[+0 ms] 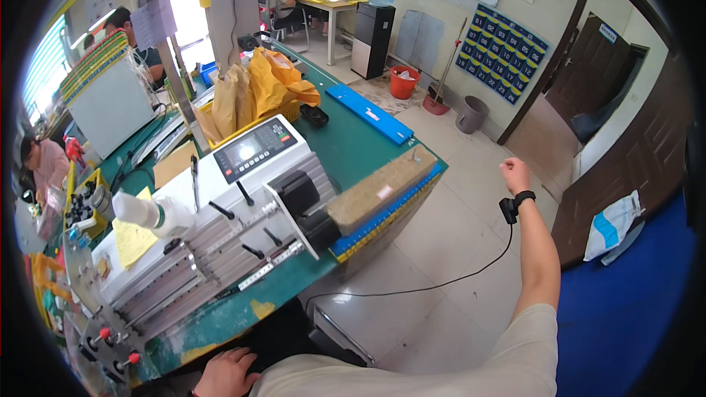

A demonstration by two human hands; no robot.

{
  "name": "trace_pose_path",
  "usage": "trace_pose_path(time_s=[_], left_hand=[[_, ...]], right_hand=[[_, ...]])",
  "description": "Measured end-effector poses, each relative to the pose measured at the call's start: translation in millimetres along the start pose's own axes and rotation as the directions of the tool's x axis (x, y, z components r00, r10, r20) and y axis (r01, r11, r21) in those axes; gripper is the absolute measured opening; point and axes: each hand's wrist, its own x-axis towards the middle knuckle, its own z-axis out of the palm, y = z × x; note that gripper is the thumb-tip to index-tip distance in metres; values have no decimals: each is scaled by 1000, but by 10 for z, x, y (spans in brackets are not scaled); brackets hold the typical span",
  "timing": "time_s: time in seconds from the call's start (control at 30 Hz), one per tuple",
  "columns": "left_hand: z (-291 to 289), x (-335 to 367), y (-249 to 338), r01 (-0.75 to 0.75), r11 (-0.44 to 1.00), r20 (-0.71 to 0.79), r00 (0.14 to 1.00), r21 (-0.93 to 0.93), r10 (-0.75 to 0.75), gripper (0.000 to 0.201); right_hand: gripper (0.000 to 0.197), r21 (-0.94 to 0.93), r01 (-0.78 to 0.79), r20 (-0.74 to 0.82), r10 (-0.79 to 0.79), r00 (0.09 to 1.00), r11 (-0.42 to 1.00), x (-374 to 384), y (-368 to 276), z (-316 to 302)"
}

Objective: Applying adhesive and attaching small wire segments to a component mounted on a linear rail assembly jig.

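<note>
My right arm stretches out over the floor to the right, and its hand (516, 176) is curled into a loose fist with nothing visible in it. A black strap with a small black device (509, 210) sits on that wrist, and a thin black cable (430, 288) runs from it toward the bench. Low at the left, my left hand (224, 375) rests on my dark-clad leg, fingers stretched out and holding nothing. Nearest to it is the bench edge, where a white and silver machine (220, 209) stands with a control panel (254, 148), rails and black levers.
On the green bench (334, 129) lie a wooden block (382, 187), a blue strip (370, 112) and orange bags (276, 81). A white bottle (173, 217) stands on the machine. A red bucket (404, 83) and a grey bin (471, 114) stand by the wall. Several people sit farther off.
</note>
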Motion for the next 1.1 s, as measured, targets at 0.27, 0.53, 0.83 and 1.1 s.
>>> trace_pose_path(time_s=[0.27, 0.53, 0.83, 1.1], left_hand=[[-221, 1206, 702, -339, 915, -430, 875, -217, 222, 46], [24, 2501, 778, -270, 960, -634, 756, -79, 161, 83], [149, 2736, 930, -152, 972, -694, 720, -180, -16, 78], [160, 2840, 820, -159, 960, -734, 676, -231, -65, 70]], right_hand=[[66, 183, 501, 359, -532, 767, 846, -814, -956, 87], [97, 257, 566, 494, -610, 620, 783, -828, -1611, 490], [83, 289, 548, 559, -603, 569, 785, -678, -1623, 776], [95, 266, 545, 573, -585, 574, 795, -709, -1673, 625]])
